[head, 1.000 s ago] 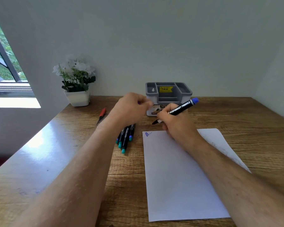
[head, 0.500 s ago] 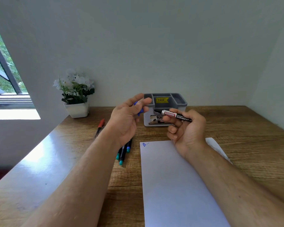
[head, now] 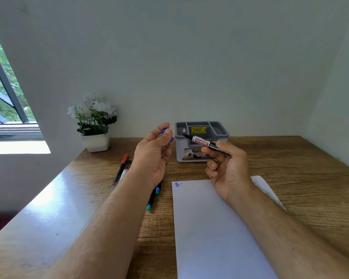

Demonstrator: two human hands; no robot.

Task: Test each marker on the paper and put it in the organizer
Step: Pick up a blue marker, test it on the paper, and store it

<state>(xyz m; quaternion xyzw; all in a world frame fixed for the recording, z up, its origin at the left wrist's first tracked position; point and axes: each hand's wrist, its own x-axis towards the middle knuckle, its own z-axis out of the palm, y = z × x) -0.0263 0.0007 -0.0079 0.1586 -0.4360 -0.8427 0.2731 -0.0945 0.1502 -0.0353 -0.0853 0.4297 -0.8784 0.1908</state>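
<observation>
Since the black marker (head: pixel 205 142) sat uncapped at frame centre, pinched level in the right hand (head: pixel 228 168), the left hand (head: pixel 153 156) gripped its blue cap (head: pixel 168 135) alongside, apparently for recapping before the organizer (head: pixel 201 141) behind, the marked paper (head: pixel 216 228) lying below on the table (head: pixel 290 168).

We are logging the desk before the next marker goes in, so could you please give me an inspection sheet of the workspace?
Surface: wooden desk, glare at left.
Job's things: uncapped marker in right hand; blue cap in left hand; paper with a blue mark; grey organizer at the wall, no markers seen in it; spare markers lying left of the paper.
Clutter: potted plant.
Grippers: both hands raised above the desk.
Cables: nothing seen.
Surroundings: white wall, window at left.
</observation>
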